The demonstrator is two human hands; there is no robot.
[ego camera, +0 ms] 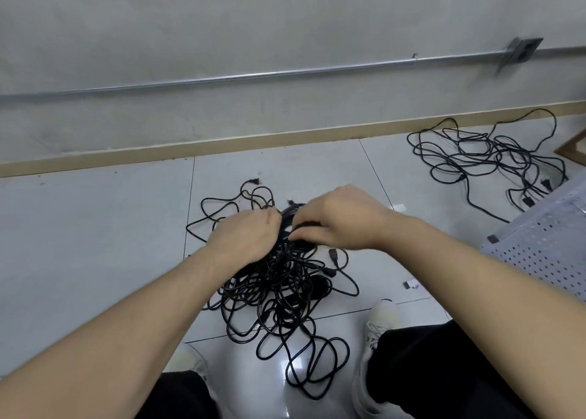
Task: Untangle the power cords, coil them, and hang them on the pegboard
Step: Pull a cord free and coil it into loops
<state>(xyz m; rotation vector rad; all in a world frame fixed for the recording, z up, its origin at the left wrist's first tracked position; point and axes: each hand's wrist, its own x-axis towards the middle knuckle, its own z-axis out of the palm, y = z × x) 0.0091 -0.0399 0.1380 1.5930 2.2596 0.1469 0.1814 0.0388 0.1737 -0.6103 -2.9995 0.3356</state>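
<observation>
Both hands, left (245,237) and right (336,225), grip black cords (279,291) heaped on the floor (95,228); fingertips hidden. Pegboard (545,247), cut off, lies at three o'clock.

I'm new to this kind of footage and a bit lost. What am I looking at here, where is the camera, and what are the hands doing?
There is no machine: a person works with bare hands, filmed by a camera worn on their head, looking down. The left hand and right hand both grip into the top of a tangled pile of black power cords on the tiled floor. A second tangle of cords lies further off by the wall. At the right edge lies a white pegboard. The person's shoes and dark trousers show at the bottom.
</observation>
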